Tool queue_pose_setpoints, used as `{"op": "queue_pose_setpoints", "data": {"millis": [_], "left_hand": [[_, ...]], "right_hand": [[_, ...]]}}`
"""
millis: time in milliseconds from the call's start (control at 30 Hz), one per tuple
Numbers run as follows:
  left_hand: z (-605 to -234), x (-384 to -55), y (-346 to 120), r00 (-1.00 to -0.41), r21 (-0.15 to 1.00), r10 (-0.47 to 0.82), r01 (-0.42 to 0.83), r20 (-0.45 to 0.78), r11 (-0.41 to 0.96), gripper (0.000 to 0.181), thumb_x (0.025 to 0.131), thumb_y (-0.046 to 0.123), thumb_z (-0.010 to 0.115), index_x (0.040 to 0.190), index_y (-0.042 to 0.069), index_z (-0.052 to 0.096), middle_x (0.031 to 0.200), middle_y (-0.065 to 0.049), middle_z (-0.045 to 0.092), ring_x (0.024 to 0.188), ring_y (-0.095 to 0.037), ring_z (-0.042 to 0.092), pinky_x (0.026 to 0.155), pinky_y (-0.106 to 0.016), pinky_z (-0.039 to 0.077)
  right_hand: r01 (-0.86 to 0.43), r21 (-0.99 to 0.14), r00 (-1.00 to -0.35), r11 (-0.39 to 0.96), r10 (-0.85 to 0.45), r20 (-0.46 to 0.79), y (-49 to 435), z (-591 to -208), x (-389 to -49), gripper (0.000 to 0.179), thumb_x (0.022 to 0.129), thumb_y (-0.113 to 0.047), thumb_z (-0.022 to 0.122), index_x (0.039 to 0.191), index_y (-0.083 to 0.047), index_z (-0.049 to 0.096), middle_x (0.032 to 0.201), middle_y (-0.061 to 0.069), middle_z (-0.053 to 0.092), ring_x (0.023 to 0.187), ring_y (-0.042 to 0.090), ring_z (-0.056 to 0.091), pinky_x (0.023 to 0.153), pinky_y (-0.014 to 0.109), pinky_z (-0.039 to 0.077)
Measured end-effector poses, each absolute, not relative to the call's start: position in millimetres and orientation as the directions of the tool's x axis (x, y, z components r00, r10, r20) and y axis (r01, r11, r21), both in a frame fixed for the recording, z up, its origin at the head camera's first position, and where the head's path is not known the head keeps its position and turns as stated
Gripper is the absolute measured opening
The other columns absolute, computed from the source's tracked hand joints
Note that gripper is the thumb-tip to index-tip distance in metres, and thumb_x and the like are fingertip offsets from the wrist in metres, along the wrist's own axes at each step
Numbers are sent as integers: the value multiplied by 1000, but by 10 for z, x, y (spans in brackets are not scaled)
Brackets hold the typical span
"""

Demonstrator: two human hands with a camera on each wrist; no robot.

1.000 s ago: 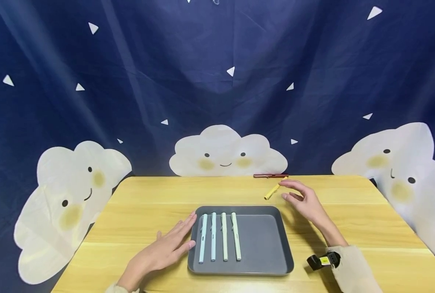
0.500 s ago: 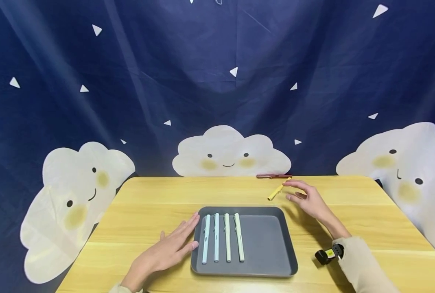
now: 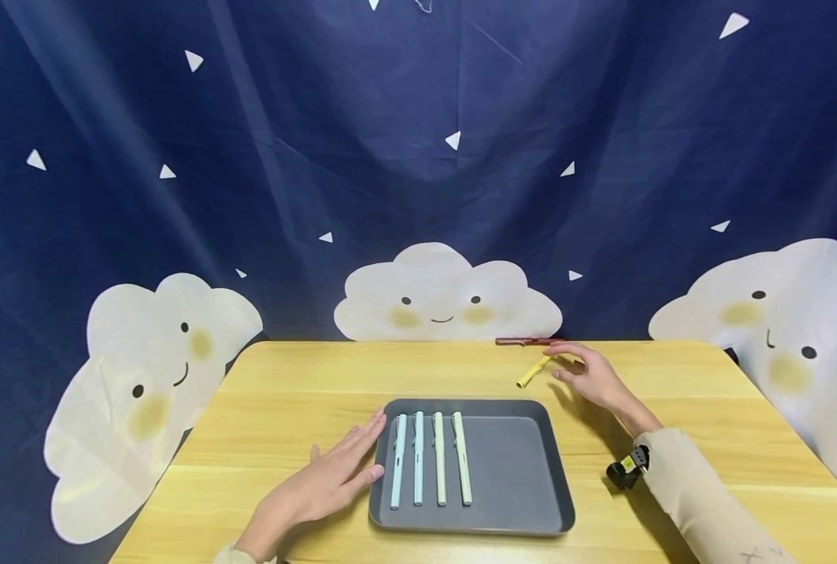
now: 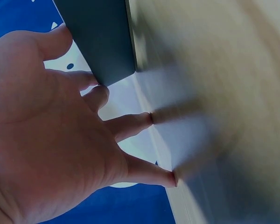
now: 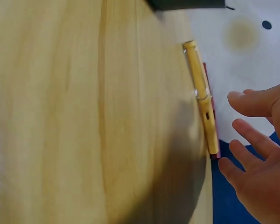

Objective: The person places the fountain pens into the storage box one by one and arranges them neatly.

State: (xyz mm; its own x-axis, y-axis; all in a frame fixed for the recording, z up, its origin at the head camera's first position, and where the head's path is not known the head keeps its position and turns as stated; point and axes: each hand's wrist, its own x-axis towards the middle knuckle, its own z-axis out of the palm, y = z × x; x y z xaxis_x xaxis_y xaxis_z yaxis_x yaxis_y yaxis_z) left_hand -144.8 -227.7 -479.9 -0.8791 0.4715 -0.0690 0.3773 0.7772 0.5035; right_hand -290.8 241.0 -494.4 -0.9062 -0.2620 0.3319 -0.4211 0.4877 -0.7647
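In the head view a grey tray [image 3: 517, 470] bears two light blue pens [image 3: 398, 462] and two pale green pens [image 3: 440, 462], side by side. My left hand [image 3: 326, 478] rests against the tray's left wall, its fingers extended. The left wrist view shows thumb and fingertips at the dark tray side [image 4: 100, 42]. Over the far end of a yellow pen [image 3: 533, 372] is my right hand [image 3: 590, 380], fingers loosely bent around nothing. A dark red pen [image 3: 520, 341] lies along the back edge, its right end behind my fingertips. Right wrist view: thumb and fingers stand apart from the yellow pen [image 5: 200, 93].
The wooden table [image 3: 284, 399] ends at a straight back edge just past the red pen. Behind it hangs a dark blue curtain [image 3: 390, 157] printed with white clouds. A black wrist camera [image 3: 625, 470] hangs from the right sleeve.
My right hand has shifted slightly toward the back edge, its index fingertip now overlapping the red pen's end. The view has turned a little; the left hand, tray and pens stay put.
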Motion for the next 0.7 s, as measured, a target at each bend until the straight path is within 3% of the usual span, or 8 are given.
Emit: {"op": "queue_pose_setpoints", "data": {"millis": [500, 700], "left_hand": [[-4820, -1439, -2270, -877, 511, 473, 373, -77, 774, 69, 108, 53, 40, 167, 29, 13, 171, 11, 10, 152, -40, 23, 97, -91, 7], [-4808, -1448, -2278, -879, 512, 470, 370, -76, 775, 69, 108, 53, 40, 167, 29, 13, 171, 11, 10, 152, -40, 25, 96, -91, 8]], "right_hand": [[-420, -667, -907, 616, -307, 287, 2412, -5065, -3073, 23, 84, 14, 73, 103, 0, 74, 125, 25, 67, 123, 50, 57, 111, 62, 35], [-443, -619, -896, 648, -320, 307, 2397, -5064, -3091, 23, 83, 16, 71, 93, -5, 75, 106, 15, 72, 105, 40, 65, 97, 55, 48]]}}
